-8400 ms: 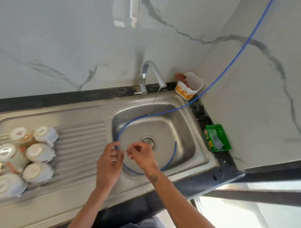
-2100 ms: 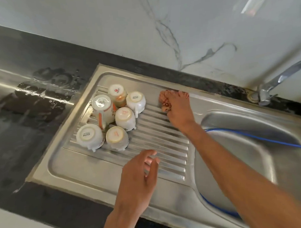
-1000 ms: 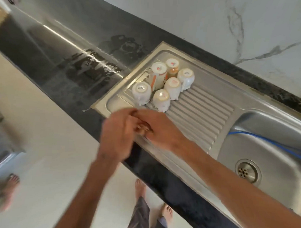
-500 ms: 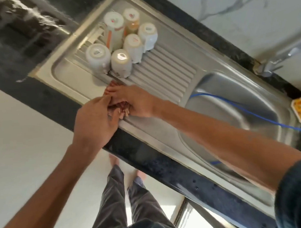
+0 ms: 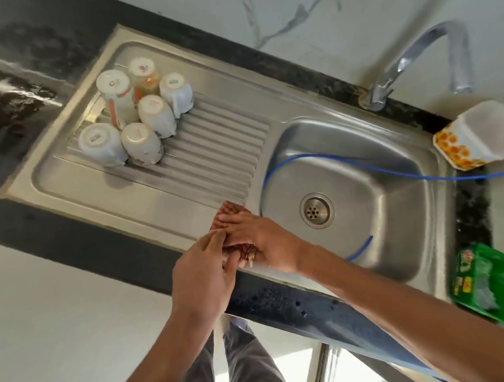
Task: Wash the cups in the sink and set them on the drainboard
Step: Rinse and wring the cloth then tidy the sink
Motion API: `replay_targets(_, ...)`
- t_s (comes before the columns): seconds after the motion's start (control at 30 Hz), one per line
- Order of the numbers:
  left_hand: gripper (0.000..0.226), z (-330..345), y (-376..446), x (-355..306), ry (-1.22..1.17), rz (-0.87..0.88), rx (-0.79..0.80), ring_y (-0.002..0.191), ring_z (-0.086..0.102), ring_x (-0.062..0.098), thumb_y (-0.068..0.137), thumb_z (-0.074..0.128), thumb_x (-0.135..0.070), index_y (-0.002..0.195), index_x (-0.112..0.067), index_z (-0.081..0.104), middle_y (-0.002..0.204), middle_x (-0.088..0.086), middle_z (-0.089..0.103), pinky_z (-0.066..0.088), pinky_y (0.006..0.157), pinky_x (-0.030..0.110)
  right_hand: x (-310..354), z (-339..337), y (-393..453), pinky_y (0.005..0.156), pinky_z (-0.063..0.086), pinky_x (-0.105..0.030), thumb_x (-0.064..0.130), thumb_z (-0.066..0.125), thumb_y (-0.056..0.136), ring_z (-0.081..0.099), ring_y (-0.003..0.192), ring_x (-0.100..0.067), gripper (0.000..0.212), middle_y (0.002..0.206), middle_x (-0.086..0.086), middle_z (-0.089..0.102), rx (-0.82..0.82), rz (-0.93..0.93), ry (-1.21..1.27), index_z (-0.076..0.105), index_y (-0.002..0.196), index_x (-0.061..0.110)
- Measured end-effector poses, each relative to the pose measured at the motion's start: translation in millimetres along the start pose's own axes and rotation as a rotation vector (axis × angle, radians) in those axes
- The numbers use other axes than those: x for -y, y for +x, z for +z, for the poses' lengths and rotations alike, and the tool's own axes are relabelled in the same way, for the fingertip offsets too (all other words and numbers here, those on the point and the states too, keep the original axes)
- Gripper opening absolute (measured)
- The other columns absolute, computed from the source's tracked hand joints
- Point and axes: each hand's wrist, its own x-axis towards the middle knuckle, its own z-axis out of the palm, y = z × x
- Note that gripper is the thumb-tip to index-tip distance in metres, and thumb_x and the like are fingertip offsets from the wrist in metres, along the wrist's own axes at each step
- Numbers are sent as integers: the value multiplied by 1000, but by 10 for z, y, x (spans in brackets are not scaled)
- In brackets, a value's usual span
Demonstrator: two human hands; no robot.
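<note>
While six cups [image 5: 134,117] stand upturned at the drainboard's [image 5: 215,152] far-left end, well apart, the right hand [image 5: 258,236] presses a reddish cloth [image 5: 228,213] flat at its near edge, the left hand [image 5: 202,275] pinching it.

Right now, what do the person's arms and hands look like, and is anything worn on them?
Both forearms are bare up to the frame edge; no sleeve, watch or bracelet shows. The left hand and the right hand wear no gloves, and I can see no ring. The nails look short and plain. No mark shows on either arm in this view.
</note>
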Motion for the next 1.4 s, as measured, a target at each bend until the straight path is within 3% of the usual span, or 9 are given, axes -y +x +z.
replay_targets(0.3, 31, 720, -88, -1285, -219, 320, 264, 94, 70, 14, 103, 55, -52, 123, -29, 63, 112, -7, 73, 57, 84, 31, -83, -916, -1781, 116, 41, -40, 36, 61, 101, 57, 130, -11, 24, 125, 8, 73, 385, 322, -235, 78, 111, 22)
replay_targets(0.53, 36, 460, 394, -798, -180, 385, 104, 117, 64, 21, 98, 68, -40, 128, -21, 71, 125, 1, 73, 51, 106, 42, 615, -631, -2383, 102, 52, -28, -8, 47, 81, 67, 118, -6, 74, 133, 18, 68, -530, 1110, -224, 60, 142, 31)
replay_targets(0.7, 26, 312, 883, -217, -179, 293, -39, 108, 66, 25, 98, 64, -31, 117, -17, 76, 114, 1, 76, 52, 100, 42, 622, 227, -2002, 93, 55, -59, 17, 47, 65, 67, 112, -47, 76, 129, -24, 67, -315, 1401, -343, 62, 137, 0)
replay_targets(0.8, 30, 173, 1114, -15, -253, 297, -51, 109, 64, 23, 99, 55, -34, 118, -20, 74, 116, -3, 73, 53, 98, 40, 717, 424, -1117, 86, 58, -51, 26, 40, 68, 73, 101, -38, 68, 119, -13, 72, -216, 1302, -170, 69, 129, 19)
replay_targets(0.9, 35, -26, 1248, 170, -420, 186, -62, 112, 64, 14, 107, 45, -41, 126, -27, 70, 123, -14, 65, 51, 101, 26, 891, 111, -108, 93, 49, -22, 22, 41, 84, 69, 111, -15, 57, 114, 18, 59, -343, 1035, 68, 29, 129, 55)
replay_targets(0.97, 41, -160, 1304, 286, -462, 123, -104, 118, 61, 7, 111, 36, -43, 133, -28, 67, 127, -16, 65, 42, 103, 13, 867, -290, 487, 94, 50, -16, -1, 48, 88, 69, 111, -3, 76, 117, 21, 68, -567, 922, 270, 39, 140, 53)
replay_targets(1.07, 47, -254, 1370, 369, -554, 23, -103, 130, 53, -1, 112, 31, -47, 147, -28, 57, 139, -16, 61, 39, 109, 15, 257, -879, 1230, 105, 50, -23, -10, 47, 90, 64, 121, -5, 67, 131, 16, 67, -782, 782, 146, 59, 140, 33)
replay_targets(1.23, 49, -206, 1462, 452, -614, 0, -68, 141, 42, -6, 113, 32, -48, 155, -30, 46, 150, -20, 50, 29, 111, 5, -1142, -1356, 2238, 117, 41, -52, -8, 56, 82, 52, 131, -31, 65, 141, -5, 56, -482, 758, -261, 57, 139, 24)
replay_targets(1.4, 42, -133, 1564, 539, -633, -39, -164, 134, 51, 1, 113, 37, -40, 148, -25, 55, 140, -17, 58, 35, 107, 7, -882, -898, 1895, 124, 25, -59, 1, 55, 92, 36, 151, -35, 61, 158, -11, 46, -332, 470, -353, 49, 153, 10)
